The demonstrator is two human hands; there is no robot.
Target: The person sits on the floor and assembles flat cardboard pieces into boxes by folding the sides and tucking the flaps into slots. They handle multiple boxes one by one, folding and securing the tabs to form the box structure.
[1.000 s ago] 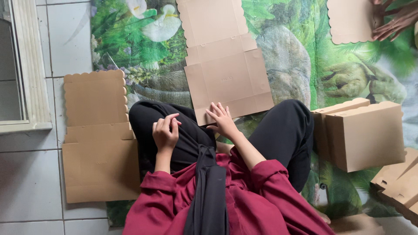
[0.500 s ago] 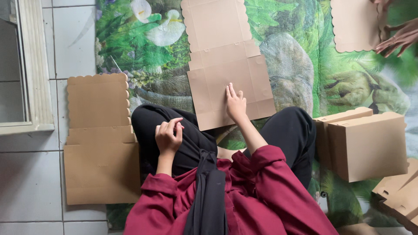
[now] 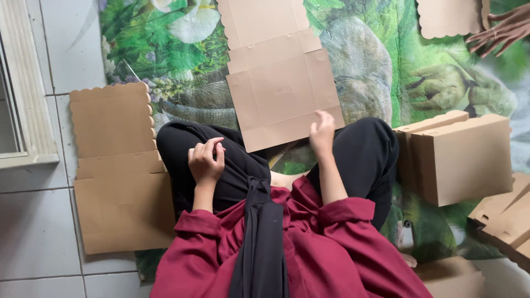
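Right under the right hand (image 3: 322, 131) there's a flat, unfolded cardboard box blank (image 3: 279, 77), lying on a green printed mat (image 3: 386, 66) in front of the person's crossed legs. The hand sits on the near edge of the blank, fingers loosely curled, knuckles up. It's touching the cardboard for sure, but I can't tell whether it's actually pinching the edge or just resting on it. The blank stretches away from the hand, creases and flaps all flat.

The left hand (image 3: 205, 160) is off to the side of that, resting on the person's left knee, which is in black trousers. Fingers curled into a loose half-fist, nothing in it as far as I can see. It's well apart from the blank.

Further out past the left hand there's another flat cardboard piece with a scalloped edge (image 3: 118, 171), lying partly on the white floor tiles (image 3: 33, 232).

On the far side of the right hand, just beside the right knee, there's a folded-up cardboard box (image 3: 464, 160), with more cardboard pieces (image 3: 505, 221) stacked near it. Up at the far corner from the right hand another person's hand (image 3: 499, 33) is spread next to a scalloped cardboard sheet (image 3: 447, 16).
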